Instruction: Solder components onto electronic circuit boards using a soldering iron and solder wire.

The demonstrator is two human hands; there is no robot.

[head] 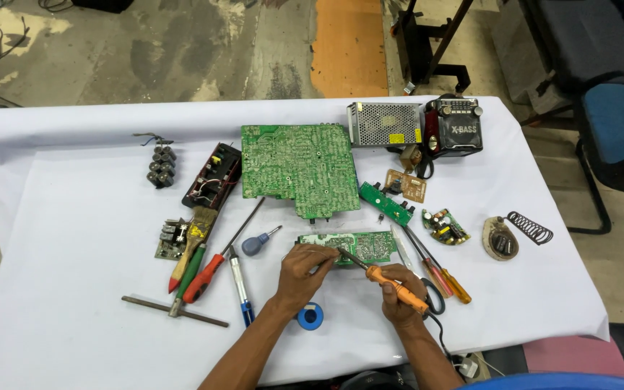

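Here, from the head view, you are gripping the orange-handled soldering iron (pixel 396 286) in your right hand (pixel 401 297), fingers closed around it, its metal tip touching the small green circuit board (pixel 352 246) lying flat on the white cloth-covered table (pixel 74 217). Your left hand (pixel 305 273) is pinching a thin solder wire at the board's edge. I judge the hot tip could slip off the glossy board and scorch the soft cloth, or touch your left fingertips. The blue solder spool (pixel 310 315) is sitting near your wrists.
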